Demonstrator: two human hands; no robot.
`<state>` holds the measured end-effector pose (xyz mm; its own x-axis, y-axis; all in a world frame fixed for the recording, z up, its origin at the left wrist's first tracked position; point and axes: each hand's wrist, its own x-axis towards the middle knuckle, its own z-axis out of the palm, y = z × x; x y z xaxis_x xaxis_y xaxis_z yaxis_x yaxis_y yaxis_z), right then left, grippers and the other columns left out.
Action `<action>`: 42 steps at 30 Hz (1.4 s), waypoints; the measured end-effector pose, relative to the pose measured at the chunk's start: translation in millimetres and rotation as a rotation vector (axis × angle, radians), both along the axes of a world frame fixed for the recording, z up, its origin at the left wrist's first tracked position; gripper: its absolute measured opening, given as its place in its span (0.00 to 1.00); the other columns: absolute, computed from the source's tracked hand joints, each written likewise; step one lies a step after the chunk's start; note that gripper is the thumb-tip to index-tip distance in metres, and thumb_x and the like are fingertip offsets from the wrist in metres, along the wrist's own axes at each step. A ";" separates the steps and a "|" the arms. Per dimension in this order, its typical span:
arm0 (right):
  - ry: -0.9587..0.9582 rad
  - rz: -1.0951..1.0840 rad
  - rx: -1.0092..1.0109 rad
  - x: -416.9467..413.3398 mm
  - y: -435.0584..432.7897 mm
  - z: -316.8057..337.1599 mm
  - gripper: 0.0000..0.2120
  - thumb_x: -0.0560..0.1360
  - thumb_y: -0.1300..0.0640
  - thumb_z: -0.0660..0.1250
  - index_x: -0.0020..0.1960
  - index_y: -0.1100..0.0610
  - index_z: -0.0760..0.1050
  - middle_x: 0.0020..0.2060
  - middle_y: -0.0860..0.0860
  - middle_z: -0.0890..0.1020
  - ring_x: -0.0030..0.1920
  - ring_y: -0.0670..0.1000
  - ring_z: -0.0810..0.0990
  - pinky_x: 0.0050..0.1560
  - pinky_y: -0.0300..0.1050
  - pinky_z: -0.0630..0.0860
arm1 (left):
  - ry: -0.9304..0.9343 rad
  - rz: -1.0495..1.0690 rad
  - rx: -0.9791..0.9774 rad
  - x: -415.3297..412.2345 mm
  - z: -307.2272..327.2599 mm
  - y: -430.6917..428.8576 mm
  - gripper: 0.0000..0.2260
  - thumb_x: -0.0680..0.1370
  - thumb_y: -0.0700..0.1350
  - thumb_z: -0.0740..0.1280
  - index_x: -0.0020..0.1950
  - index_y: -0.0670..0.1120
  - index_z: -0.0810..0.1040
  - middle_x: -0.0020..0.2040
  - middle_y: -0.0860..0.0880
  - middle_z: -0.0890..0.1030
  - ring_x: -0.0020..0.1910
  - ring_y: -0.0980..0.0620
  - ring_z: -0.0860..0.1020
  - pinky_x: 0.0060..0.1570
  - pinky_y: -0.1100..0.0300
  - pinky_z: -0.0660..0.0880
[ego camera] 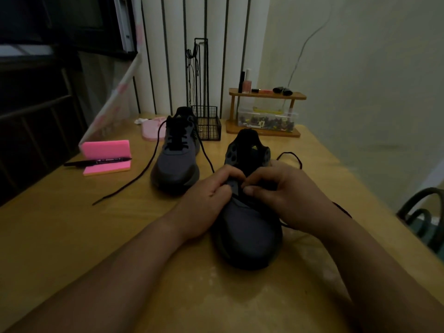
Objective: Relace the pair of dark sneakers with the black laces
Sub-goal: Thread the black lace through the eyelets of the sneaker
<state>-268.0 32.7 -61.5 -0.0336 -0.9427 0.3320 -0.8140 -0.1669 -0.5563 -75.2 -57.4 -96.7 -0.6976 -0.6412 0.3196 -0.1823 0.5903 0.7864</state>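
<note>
Two dark sneakers stand on the wooden table [60, 236], toes toward me. The near sneaker [249, 227] sits right of centre. My left hand [211, 200] curls over its left eyelet side and my right hand [281, 188] over the right side, fingertips meeting at the lower eyelets; what they pinch is hidden in the dim light. A black lace [292, 157] loops out behind my right hand and trails by my right wrist. The far sneaker [176, 155] is laced, with its loose lace ends [134, 181] spread across the table to the left and right.
A pink foam block [105, 149] with a black marker [96, 162] lies at the left. A black wire basket stand [207, 126] and a wooden shelf [264, 114] with a clear box of small items stand at the back. A chair [422, 212] is at the right edge.
</note>
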 end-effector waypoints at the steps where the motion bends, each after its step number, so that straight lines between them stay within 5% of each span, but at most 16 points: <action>1: 0.030 -0.011 -0.019 1.7 -0.3 0.9 0.03 0.78 0.50 0.73 0.51 0.43 0.83 0.50 0.44 0.77 0.52 0.46 0.78 0.53 0.55 0.79 | 0.001 -0.005 0.007 0.7 0.1 0.8 0.13 0.82 0.48 0.56 0.63 0.59 0.75 0.55 0.53 0.81 0.54 0.48 0.79 0.56 0.37 0.75; 6: 0.083 -0.159 -0.176 0.6 -4.4 1.7 0.07 0.80 0.58 0.69 0.48 0.46 0.77 0.46 0.41 0.74 0.48 0.45 0.75 0.49 0.45 0.73 | -0.094 -0.022 0.003 1.1 3.1 6.2 0.16 0.76 0.54 0.60 0.64 0.63 0.71 0.49 0.52 0.81 0.46 0.50 0.80 0.47 0.39 0.78; 11: -0.257 -0.488 -0.348 -33.6 -10.5 12.4 0.06 0.83 0.54 0.66 0.52 0.54 0.80 0.48 0.52 0.82 0.51 0.53 0.80 0.54 0.54 0.78 | -0.132 -0.028 -0.035 0.6 1.7 9.8 0.18 0.73 0.57 0.62 0.62 0.62 0.71 0.50 0.48 0.82 0.46 0.43 0.81 0.46 0.37 0.78; 15: -0.218 -0.272 -0.308 -21.0 2.9 10.6 0.06 0.83 0.53 0.67 0.60 0.49 0.77 0.33 0.47 0.74 0.32 0.43 0.74 0.34 0.36 0.70 | -0.113 -0.025 -0.019 2.4 0.7 10.3 0.19 0.73 0.56 0.63 0.64 0.61 0.71 0.53 0.48 0.82 0.50 0.41 0.82 0.48 0.36 0.79; 19: -0.117 -0.033 -0.169 -5.2 14.0 10.9 0.12 0.81 0.52 0.70 0.63 0.44 0.78 0.37 0.36 0.78 0.39 0.39 0.77 0.37 0.33 0.73 | -0.076 -0.026 -0.002 2.1 2.1 11.7 0.19 0.74 0.56 0.62 0.66 0.63 0.71 0.53 0.53 0.82 0.49 0.45 0.82 0.47 0.37 0.79; 23: 0.028 -0.049 0.018 -2.0 8.5 7.4 0.13 0.78 0.48 0.72 0.62 0.40 0.79 0.50 0.38 0.82 0.51 0.40 0.81 0.49 0.47 0.83 | -0.050 -0.023 0.018 2.7 1.7 9.9 0.20 0.75 0.55 0.62 0.67 0.64 0.71 0.53 0.51 0.81 0.49 0.45 0.81 0.47 0.36 0.78; 32: 0.162 -0.110 -0.051 -0.2 3.1 9.7 0.07 0.78 0.50 0.73 0.54 0.44 0.78 0.45 0.40 0.80 0.46 0.43 0.79 0.44 0.49 0.80 | -0.053 -0.045 0.025 2.4 0.1 7.3 0.22 0.76 0.53 0.64 0.70 0.64 0.69 0.58 0.53 0.81 0.53 0.46 0.82 0.50 0.38 0.80; 36: 0.325 -0.155 -0.047 2.8 1.7 6.2 0.05 0.80 0.53 0.68 0.49 0.46 0.72 0.42 0.41 0.73 0.43 0.49 0.74 0.40 0.47 0.71 | -0.063 -0.048 0.040 0.9 1.8 5.7 0.20 0.77 0.50 0.66 0.67 0.62 0.70 0.57 0.54 0.82 0.54 0.52 0.82 0.52 0.41 0.81; 42: 0.029 -0.376 -0.294 -11.8 -16.4 19.1 0.08 0.83 0.50 0.67 0.47 0.51 0.73 0.37 0.45 0.76 0.38 0.44 0.74 0.36 0.46 0.66 | -0.097 -0.081 0.017 2.6 1.3 3.5 0.16 0.77 0.48 0.68 0.63 0.61 0.71 0.54 0.53 0.82 0.50 0.49 0.83 0.47 0.38 0.80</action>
<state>-279.8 16.3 -42.3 -0.3411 -0.7331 0.5883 -0.8625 -0.0048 -0.5061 -72.5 -53.8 -95.4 -0.7745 -0.5863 0.2376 -0.2107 0.5932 0.7770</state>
